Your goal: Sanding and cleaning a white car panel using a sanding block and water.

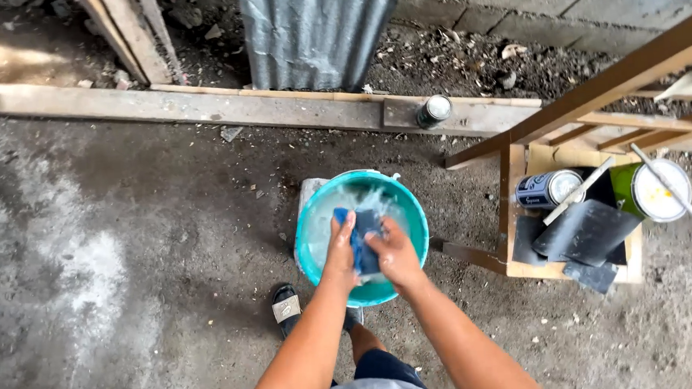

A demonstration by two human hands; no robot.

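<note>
Both forearms reach down from the camera and meet over a teal bucket. At their ends the left hand and the right hand are each closed around one blue pad-like thing, probably a sponge or a small paint pad, gripped from either side and held just above, or partly in, the pale cloudy water that fills the bucket. By the look of it the step in hand is rinsing or squeezing this blue piece out over the water; whether it is dipped or only dripping cannot be told from the view. Any further squeeze calls for keeping it above the rim so the run-off falls back inside.

Below the bucket a foot in a dark sandal stands on the grey concrete floor, close to the bucket's near side. A pale block sits against the bucket's far left edge. To the right, well apart, a low wooden frame carries a printed tin lying on its side, an open green paint can with a stick across it, and dark flat scraper blades. Farther off a long timber plank crosses the ground with a small tin on it, before a corrugated metal sheet. Nothing lies between the hands and the bucket
</note>
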